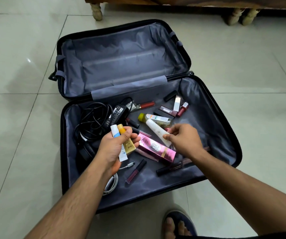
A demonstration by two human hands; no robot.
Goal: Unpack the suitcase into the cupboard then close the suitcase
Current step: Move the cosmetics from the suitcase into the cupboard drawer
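A black suitcase (225, 121) lies open on the tiled floor, grey lining showing; its far half is bare. The near half holds several cosmetics, a pink box (157, 149), a black charger with coiled cable (94, 119) and a white cable (112, 184). My left hand (114, 147) is closed around a white tube (117, 135) and a yellow tube (126, 140), held just above the near half. My right hand (183, 137) pinches the lower end of a long cream tube (156, 129) that lies across the other items.
Carved wooden furniture legs (97, 12) stand on the floor beyond the suitcase, more at the top right (242, 17). My foot in a blue sandal (178, 223) is just in front of the suitcase's near edge. No cupboard is in view.
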